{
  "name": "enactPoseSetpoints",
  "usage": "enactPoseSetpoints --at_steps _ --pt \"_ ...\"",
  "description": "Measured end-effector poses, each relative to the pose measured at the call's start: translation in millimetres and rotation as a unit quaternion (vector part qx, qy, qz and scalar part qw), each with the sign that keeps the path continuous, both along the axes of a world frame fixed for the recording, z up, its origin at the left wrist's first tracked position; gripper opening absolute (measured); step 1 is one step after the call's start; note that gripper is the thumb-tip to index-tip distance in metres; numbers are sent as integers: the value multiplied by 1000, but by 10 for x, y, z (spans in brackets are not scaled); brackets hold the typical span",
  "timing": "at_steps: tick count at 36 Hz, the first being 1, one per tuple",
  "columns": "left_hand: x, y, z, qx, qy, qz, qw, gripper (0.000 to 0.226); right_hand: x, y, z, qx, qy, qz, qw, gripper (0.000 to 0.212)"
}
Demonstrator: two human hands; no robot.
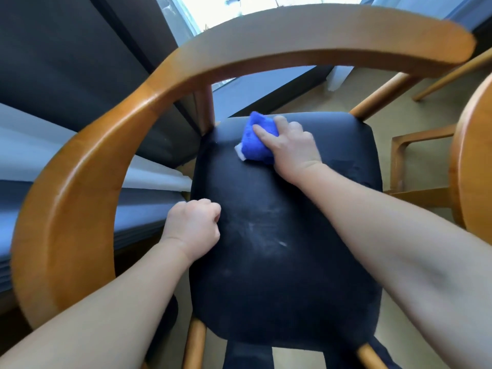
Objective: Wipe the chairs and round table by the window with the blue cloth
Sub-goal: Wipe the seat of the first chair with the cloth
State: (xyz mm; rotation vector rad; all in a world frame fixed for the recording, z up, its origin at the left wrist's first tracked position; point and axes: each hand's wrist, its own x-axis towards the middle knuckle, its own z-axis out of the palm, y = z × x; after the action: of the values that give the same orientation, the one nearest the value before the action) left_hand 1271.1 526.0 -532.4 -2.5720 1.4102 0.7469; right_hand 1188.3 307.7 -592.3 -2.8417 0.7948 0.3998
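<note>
Head view, looking down on a wooden chair [80, 182], the largest thing in frame, with one curved orange-brown rail sweeping from the near left, round the far side and out to the upper right. Inside that curve, a black padded seat [279, 275], roughly square with rounded corners, resting on round wooden legs visible at the near edge. To the left, behind the rail, a dark grey panel [53, 62] above pale and blue-grey bands, all blurred. At the top, a bright window [226, 6], washed out by glare. On the right, beige floor [372, 110] and part of a second wooden chair [471, 161], just beside the first and cut by the frame edge. Two bare forearms reaching in from the bottom corners.

Left hand [193, 226] curled into a fist, nothing seen inside it, knuckles set against the left edge of the seat about halfway along. Right hand [292, 147] farther out, near the far left corner of the seat, gripping the blue cloth [255, 147]: forefinger laid straight across the top, other fingers bent over the bunched fabric, thumb hidden. Blue cloth crumpled into a wad and pressed onto the black padding, close to an upright wooden post of the chair. A small white corner [239, 153] poking out at the wad's left side; cannot tell whether label or lining. Faint pale smears [266, 230] on the middle of the seat, between the two hands.
</note>
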Motion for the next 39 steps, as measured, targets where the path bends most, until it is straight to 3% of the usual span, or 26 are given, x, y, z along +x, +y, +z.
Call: enactPoseSetpoints --at_steps 7,14,20,26,29,32,39 --pt "-43 -51 17 20 -3 18 1000 16 -1160 -679 131 -33 49 -124 991 79" --pt "-98 -109 18 4 7 7 1000 15 -1884 -794 226 -8 85 -291 953 84" --pt "-64 -95 -27 -28 1 17 999 13 -1068 -493 304 3 -72 -185 980 83" --pt "22 -21 -42 -34 -28 8 999 12 166 -97 138 -33 -137 6 990 79" --pt "77 6 -103 -47 -33 -14 998 20 528 63 53 -42 -94 48 994 72" --pt "126 -3 -154 -77 -43 -24 996 20 586 164 -89 20 -33 58 998 83" --pt "102 -54 -245 -116 -60 -47 990 7 424 -23 -171 38 -28 72 996 94"
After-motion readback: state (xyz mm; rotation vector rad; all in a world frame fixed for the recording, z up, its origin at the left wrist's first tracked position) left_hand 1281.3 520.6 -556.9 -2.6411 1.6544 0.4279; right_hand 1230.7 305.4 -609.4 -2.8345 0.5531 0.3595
